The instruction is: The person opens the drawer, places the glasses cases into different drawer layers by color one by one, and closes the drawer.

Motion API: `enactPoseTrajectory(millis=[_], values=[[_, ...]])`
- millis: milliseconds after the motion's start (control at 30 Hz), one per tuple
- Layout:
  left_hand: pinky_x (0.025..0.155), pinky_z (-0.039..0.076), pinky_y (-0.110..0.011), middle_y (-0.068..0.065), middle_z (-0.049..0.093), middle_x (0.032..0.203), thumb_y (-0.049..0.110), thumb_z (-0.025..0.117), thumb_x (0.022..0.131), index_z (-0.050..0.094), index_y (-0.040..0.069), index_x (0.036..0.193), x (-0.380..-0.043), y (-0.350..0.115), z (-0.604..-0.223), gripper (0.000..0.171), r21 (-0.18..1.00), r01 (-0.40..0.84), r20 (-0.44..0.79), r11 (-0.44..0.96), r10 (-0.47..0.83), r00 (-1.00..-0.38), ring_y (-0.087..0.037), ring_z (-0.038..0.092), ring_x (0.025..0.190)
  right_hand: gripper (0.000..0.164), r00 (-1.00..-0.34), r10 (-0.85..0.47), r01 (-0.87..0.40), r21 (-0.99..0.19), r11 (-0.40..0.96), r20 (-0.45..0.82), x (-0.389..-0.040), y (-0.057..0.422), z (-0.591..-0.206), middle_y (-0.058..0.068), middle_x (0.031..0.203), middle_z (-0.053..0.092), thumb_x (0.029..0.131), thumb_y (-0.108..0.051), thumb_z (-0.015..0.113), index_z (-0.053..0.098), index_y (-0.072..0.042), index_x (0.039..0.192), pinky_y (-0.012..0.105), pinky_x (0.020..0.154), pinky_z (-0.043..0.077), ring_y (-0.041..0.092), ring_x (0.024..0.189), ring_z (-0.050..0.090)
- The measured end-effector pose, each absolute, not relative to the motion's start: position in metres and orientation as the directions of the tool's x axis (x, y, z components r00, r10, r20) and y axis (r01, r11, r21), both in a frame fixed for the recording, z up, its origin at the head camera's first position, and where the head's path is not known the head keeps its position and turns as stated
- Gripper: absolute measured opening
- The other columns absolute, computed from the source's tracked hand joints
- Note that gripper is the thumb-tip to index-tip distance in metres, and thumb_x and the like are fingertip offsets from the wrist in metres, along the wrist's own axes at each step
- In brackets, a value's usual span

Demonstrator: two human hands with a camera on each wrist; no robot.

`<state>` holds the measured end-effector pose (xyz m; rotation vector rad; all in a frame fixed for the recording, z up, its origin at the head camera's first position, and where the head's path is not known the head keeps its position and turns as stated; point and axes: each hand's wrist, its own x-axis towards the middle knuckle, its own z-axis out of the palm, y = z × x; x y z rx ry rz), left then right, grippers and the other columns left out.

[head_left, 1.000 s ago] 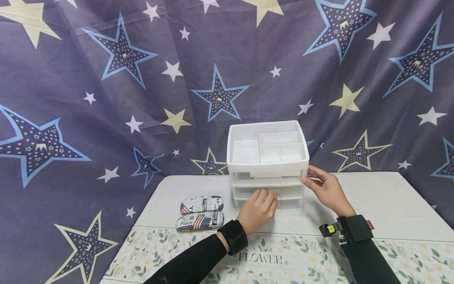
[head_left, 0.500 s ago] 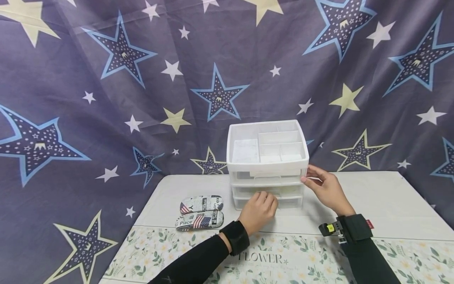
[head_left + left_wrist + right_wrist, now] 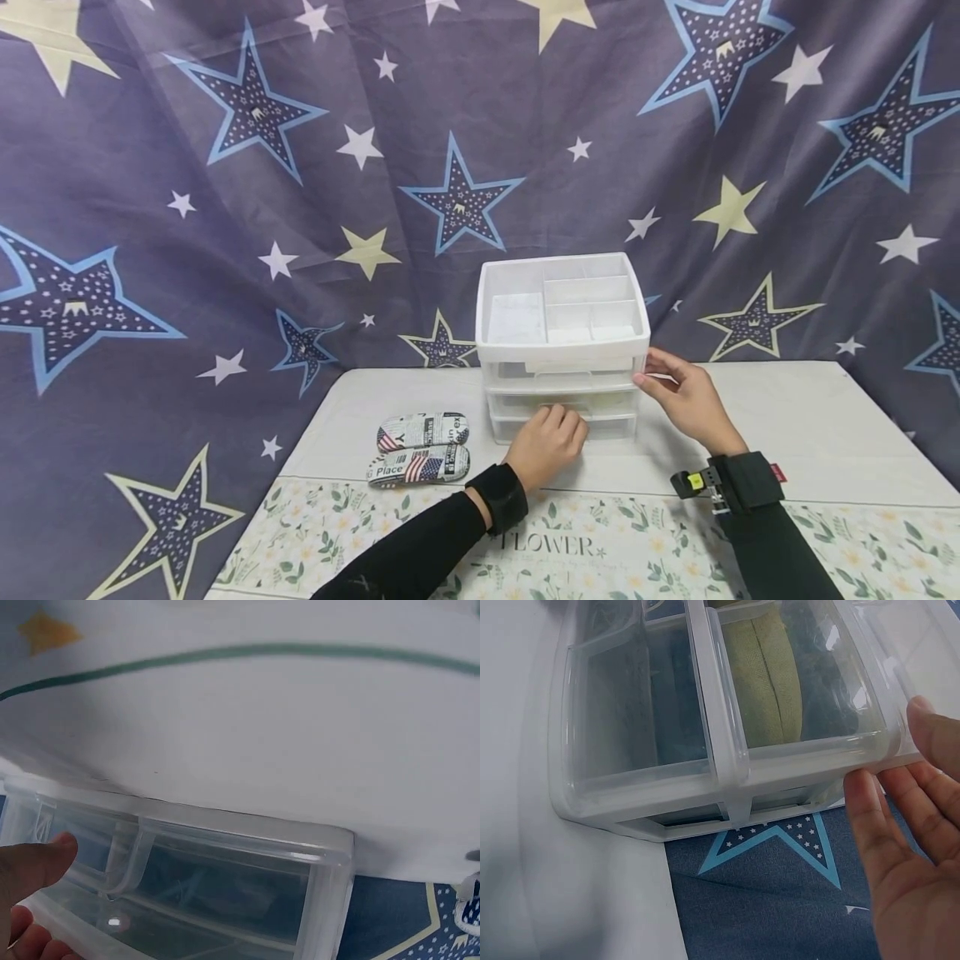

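A white organizer (image 3: 564, 350) with clear drawers and a divided top tray stands on the table. My left hand (image 3: 546, 448) is at its front, where the middle and bottom drawers meet, fingertips curled at the middle drawer's front edge (image 3: 607, 407). In the left wrist view, the thumb (image 3: 52, 859) lies across the clear front and the other fingertips are curled beside it. My right hand (image 3: 690, 400) rests at the organizer's right side, its fairly straight fingers (image 3: 866, 814) touching the frame near the top drawer. An olive, cloth-like item (image 3: 761, 682) shows inside the middle drawer.
Two rounded cases (image 3: 420, 465) with newspaper and flag print lie on the table to the left of the organizer. A floral mat (image 3: 660, 542) covers the table's front. Behind hangs a dark cloth (image 3: 405, 100) with stars.
My left wrist has shifted slightly to the right while the fingers keep to the drawer front. The right hand and the organizer stay put; the head view moves very slightly.
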<state>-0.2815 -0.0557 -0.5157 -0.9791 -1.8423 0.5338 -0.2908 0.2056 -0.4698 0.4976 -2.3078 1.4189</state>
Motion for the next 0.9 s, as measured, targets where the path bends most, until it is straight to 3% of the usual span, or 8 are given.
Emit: enactPoseTrajectory(millis=[267,400,567,767,800,900], values=[[0.061,0.046,-0.023,0.001,0.059,0.084,0.002,0.032,0.104,0.065,0.015,0.093,-0.281,-0.056,-0.508,0.037,-0.751,0.370,0.526,0.546,0.835,-0.165,-0.014,0.057,0.074,0.055,-0.865,-0.093,-0.480,-0.757,0.443,0.494,-0.290,0.205,-0.469,0.024,0.123,0.068,0.099,-0.018,0.071,0.052,0.007,0.144,0.006,0.090,0.046,0.036,0.115,0.064],[0.060,0.046,-0.022,0.002,0.059,0.084,0.004,0.037,0.104,0.066,0.014,0.095,-0.278,-0.056,-0.505,0.032,-0.757,0.360,0.528,0.546,0.835,-0.155,-0.014,0.057,0.073,0.056,-0.866,-0.097,-0.478,-0.757,0.445,0.490,-0.290,0.205,-0.469,0.025,0.124,0.067,0.100,-0.018,0.070,0.051,0.008,0.145,0.013,0.093,0.050,0.038,0.116,0.064],[0.059,0.045,-0.024,0.001,0.059,0.083,0.001,0.030,0.105,0.066,0.013,0.095,-0.281,-0.055,-0.510,0.039,-0.754,0.355,0.538,0.553,0.830,-0.151,-0.014,0.057,0.071,0.056,-0.864,-0.095,-0.481,-0.753,0.449,0.495,-0.290,0.205,-0.469,0.024,0.123,0.068,0.099,-0.018,0.071,0.051,0.008,0.144,0.019,0.095,0.052,0.037,0.115,0.065],[0.061,0.047,-0.026,0.000,0.061,0.084,0.001,0.031,0.106,0.066,0.012,0.096,-0.284,-0.054,-0.521,0.038,-0.762,0.341,0.530,0.550,0.833,-0.160,-0.015,0.058,0.072,0.056,-0.869,-0.097,-0.474,-0.757,0.450,0.486,-0.290,0.205,-0.470,0.023,0.124,0.068,0.099,-0.018,0.071,0.051,0.007,0.145,0.036,0.097,0.053,0.036,0.115,0.065],[0.061,0.048,-0.026,0.000,0.061,0.085,0.002,0.034,0.106,0.066,0.013,0.095,-0.282,-0.054,-0.518,0.036,-0.768,0.335,0.526,0.546,0.836,-0.157,-0.015,0.059,0.072,0.056,-0.868,-0.098,-0.474,-0.757,0.450,0.486,-0.290,0.205,-0.470,0.023,0.123,0.068,0.099,-0.018,0.071,0.051,0.007,0.145,0.036,0.097,0.053,0.035,0.115,0.065],[0.062,0.049,-0.024,0.000,0.062,0.086,0.007,0.042,0.104,0.067,0.015,0.094,-0.274,-0.055,-0.506,0.028,-0.784,0.322,0.514,0.531,0.846,-0.145,-0.014,0.059,0.073,0.054,-0.867,-0.101,-0.478,-0.759,0.441,0.488,-0.289,0.205,-0.469,0.022,0.123,0.068,0.099,-0.018,0.071,0.052,0.005,0.145,0.023,0.096,0.053,0.035,0.115,0.064]])
